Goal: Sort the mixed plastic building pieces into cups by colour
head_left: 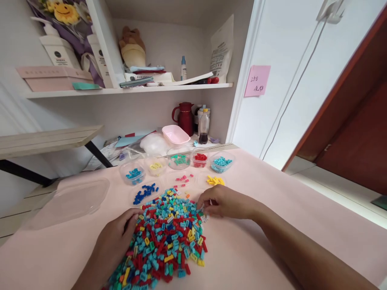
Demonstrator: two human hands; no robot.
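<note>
A large heap of small plastic building bricks [169, 229], mostly turquoise and red with some yellow, green and blue, lies on the pink table. My left hand [117, 231] rests against the heap's left side, its thumb and index finger bent and slightly apart; nothing shows between them. At the upper right edge of the heap, my right hand [222, 201] has its fingers curled down and its fingertips close together among the bricks. Whatever those fingertips hold is too small or hidden. Yellow bricks [215, 180] lie in a shallow clear container just beyond my right hand.
Behind the heap stand clear containers of dark blue [145, 193], blue [134, 175], green [180, 159], red [200, 159] and turquoise bricks [222, 162]. A clear lid [80, 196] lies at left. Farther back are a pink basin [175, 134], red jug [185, 119] and bottle [204, 127].
</note>
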